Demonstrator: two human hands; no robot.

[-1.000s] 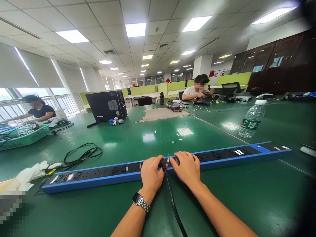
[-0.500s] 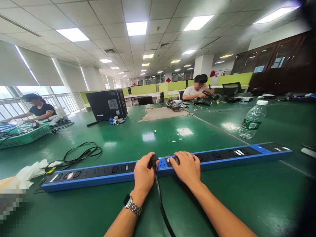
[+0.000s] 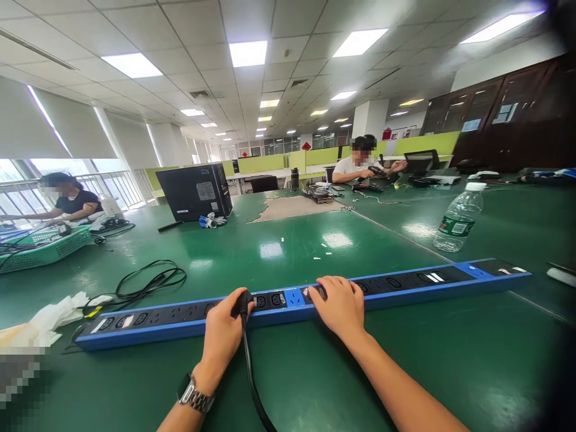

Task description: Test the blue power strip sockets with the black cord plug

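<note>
A long blue power strip (image 3: 294,298) with black socket panels lies across the green table in front of me. My left hand (image 3: 222,329), with a metal-band watch on its wrist, is closed around a black plug (image 3: 245,300) over the left-middle sockets. Whether the plug's pins touch the strip is hidden. Its thick black cable (image 3: 252,384) drops toward me. Right of the strip's blue middle section, my right hand (image 3: 341,307) grips the strip from above, with fingers over its far edge and the thumb on the sockets.
A clear water bottle (image 3: 459,219) stands beyond the strip at right. Thin black cable (image 3: 155,277) and crumpled white plastic (image 3: 60,315) lie at left. Farther off are a green basket (image 3: 54,249), a black computer case (image 3: 195,193) and two people seated at the table.
My left hand has slid left along the strip with the plug and cable, uncovering sockets beside the blue section. My right hand stays in place. The person at back right has raised a hand.
</note>
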